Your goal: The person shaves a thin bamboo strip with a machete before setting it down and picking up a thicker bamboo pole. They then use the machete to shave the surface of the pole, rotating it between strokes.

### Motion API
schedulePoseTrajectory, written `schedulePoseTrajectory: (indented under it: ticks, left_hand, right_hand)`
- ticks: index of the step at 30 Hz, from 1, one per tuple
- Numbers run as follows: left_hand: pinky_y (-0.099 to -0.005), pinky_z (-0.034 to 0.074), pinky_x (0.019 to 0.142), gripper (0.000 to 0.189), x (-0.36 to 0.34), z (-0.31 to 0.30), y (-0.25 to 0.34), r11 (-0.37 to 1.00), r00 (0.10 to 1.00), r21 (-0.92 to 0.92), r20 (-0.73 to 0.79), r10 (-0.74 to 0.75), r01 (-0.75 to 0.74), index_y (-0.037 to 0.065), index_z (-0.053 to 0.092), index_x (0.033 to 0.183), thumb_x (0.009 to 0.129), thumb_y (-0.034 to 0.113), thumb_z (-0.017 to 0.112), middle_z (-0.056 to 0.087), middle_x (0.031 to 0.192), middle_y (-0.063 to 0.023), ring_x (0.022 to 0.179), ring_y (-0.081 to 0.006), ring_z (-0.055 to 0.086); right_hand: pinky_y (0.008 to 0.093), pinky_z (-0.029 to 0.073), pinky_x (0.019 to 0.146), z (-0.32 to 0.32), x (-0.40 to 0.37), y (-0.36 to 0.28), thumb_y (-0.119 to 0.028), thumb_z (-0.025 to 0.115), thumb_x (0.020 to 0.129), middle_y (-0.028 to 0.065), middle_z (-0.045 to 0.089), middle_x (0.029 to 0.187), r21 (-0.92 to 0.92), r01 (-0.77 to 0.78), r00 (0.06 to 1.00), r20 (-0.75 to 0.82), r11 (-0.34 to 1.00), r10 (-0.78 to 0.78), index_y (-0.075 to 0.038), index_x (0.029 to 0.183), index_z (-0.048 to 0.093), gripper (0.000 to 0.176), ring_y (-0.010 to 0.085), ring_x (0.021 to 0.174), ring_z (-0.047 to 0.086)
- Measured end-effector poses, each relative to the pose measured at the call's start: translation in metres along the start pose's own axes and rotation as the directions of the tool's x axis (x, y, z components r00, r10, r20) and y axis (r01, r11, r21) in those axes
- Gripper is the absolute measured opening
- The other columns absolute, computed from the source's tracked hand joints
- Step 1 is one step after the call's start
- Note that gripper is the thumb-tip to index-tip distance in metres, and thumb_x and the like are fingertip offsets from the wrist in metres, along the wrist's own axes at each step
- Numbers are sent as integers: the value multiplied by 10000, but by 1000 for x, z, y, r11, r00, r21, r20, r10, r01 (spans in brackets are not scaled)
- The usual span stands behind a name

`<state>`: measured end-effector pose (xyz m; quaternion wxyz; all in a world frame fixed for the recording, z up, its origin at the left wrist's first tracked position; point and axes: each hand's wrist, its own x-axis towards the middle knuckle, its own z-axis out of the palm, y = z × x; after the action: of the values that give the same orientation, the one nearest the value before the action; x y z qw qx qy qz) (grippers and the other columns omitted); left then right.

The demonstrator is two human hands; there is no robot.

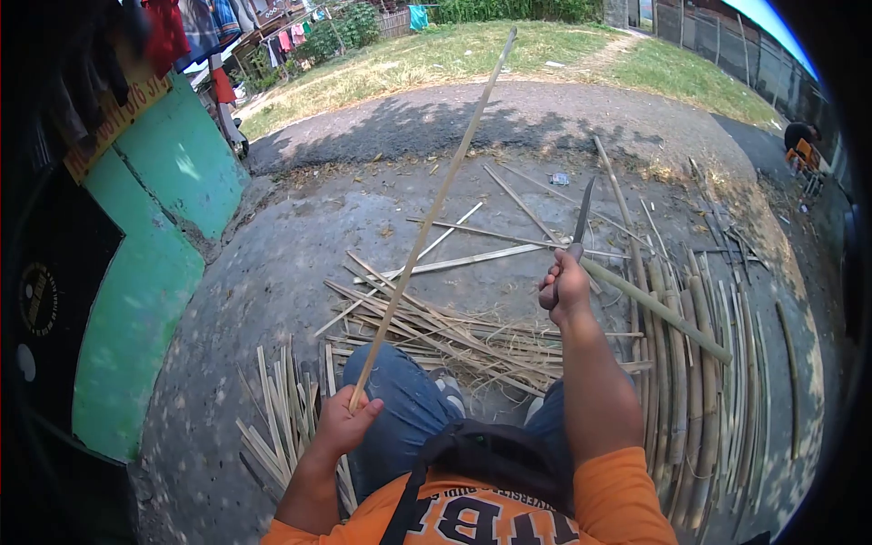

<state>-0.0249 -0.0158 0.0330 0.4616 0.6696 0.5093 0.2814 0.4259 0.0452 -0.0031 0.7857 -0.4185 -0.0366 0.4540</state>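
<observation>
We are gripping the bamboo strip [434,218] by its lower end in the closed left hand [350,425], angling it upward. We are clenching the knife [584,211] upright in the right hand [565,289], pointing the blade away from the body, as safe control requires.

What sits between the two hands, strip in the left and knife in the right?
Head view: between left hand and right hand lie a jeans-clad knee and loose bamboo slivers.
</observation>
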Motion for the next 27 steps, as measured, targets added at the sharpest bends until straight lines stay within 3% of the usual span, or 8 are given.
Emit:
schedulePoseTrajectory:
  ticks: [10, 14, 17, 21, 27]
  left_hand:
    - [-249, 380, 550, 328, 8, 1, 7, 1000, 1000, 19, -7, 6, -6, 106, 556, 815, 942, 293, 795, 514, 686, 63, 620, -42, 439]
    - [-246, 376, 548, 320, 12, 6, 3, 1000, 1000, 22, -17, 21, -21, 106, 557, 823, 948, 285, 790, 509, 691, 67, 621, -41, 437]
    - [-244, 364, 543, 314, 16, 8, 1, 1000, 1000, -27, 0, -1, 1, 106, 558, 841, 951, 288, 789, 496, 693, 75, 619, -38, 424]
    - [-238, 349, 537, 315, 18, 7, -7, 994, 999, -110, 39, -19, 24, 106, 557, 863, 949, 296, 794, 480, 696, 82, 616, -32, 404]
    - [-237, 373, 554, 322, 25, 7, -5, 999, 999, -9, 25, -44, 44, 98, 566, 863, 950, 311, 791, 508, 714, 65, 638, -33, 431]
  right_hand:
    - [279, 436, 485, 22, -25, -2, -268, 676, 993, 4, 514, 667, -327, 343, 939, 149, 881, -310, -64, 933, 521, 263, 103, 502, 510]
    - [270, 440, 506, 34, -46, -1, -243, 694, 998, 5, 529, 686, -364, 521, 851, 293, 772, -436, -49, 945, 522, 265, 99, 548, 523]
    - [290, 442, 545, 31, -45, 10, -186, 708, 982, 9, 520, 689, -380, 717, 697, 386, 584, -605, -45, 970, 536, 223, 115, 595, 506]
    - [358, 450, 586, 21, -40, 5, -148, 744, 929, 62, 542, 696, -511, 785, 595, 466, 350, -655, -60, 968, 563, 205, 150, 626, 519]
    - [375, 455, 559, 25, -50, -10, -255, 786, 902, 104, 606, 640, -648, 721, 644, 497, 244, -582, -52, 844, 590, 288, 238, 544, 563]
